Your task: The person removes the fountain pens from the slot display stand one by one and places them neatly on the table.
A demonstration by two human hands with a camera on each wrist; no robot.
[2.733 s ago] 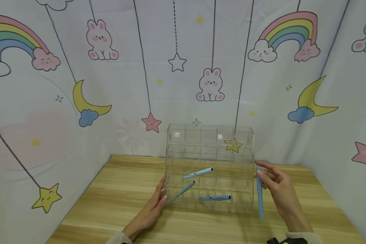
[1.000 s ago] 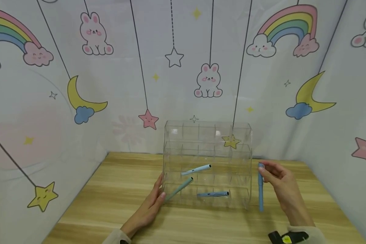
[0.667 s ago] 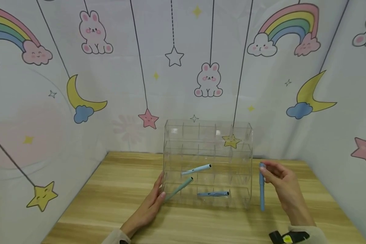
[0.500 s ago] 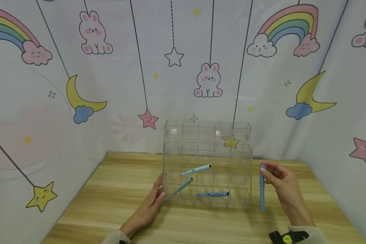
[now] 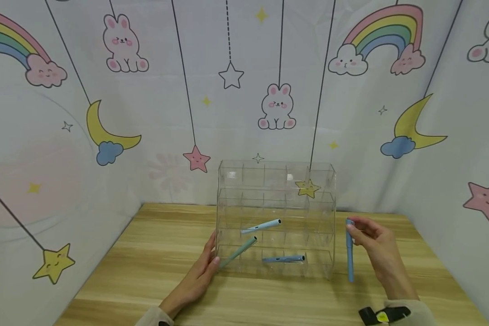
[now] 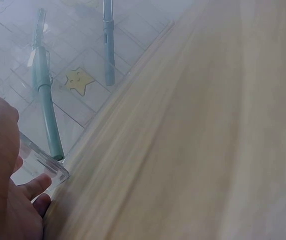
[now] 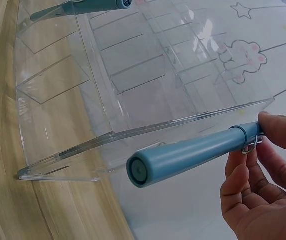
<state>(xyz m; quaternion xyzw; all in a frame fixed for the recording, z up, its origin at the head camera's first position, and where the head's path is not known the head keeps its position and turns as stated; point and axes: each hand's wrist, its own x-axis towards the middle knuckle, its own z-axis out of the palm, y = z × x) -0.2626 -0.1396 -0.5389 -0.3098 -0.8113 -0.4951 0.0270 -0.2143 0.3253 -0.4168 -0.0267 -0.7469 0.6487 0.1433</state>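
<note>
Fingers of the right hand [image 5: 376, 251] pinching the blue pen [image 5: 349, 253] should tilt it toward the clear acrylic compartment organizer [image 5: 275, 217] while the open left hand [image 5: 199, 280] steadies it.

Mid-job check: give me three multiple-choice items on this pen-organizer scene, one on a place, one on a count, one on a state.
1. Where is the right hand relative to the clear organizer?
A. to its right
B. on top of it
C. behind it

2. How many pens lie inside the organizer?
A. one
B. three
C. five

3. How does the held blue pen stand?
A. flat on the table
B. about upright, pinched near its top
C. inside a compartment

Answers: 1 A, the hand is off the organizer's right wall. 2 B, three pens show through the clear front. 3 B, fingertips pinch its upper end while it hangs down.
</note>
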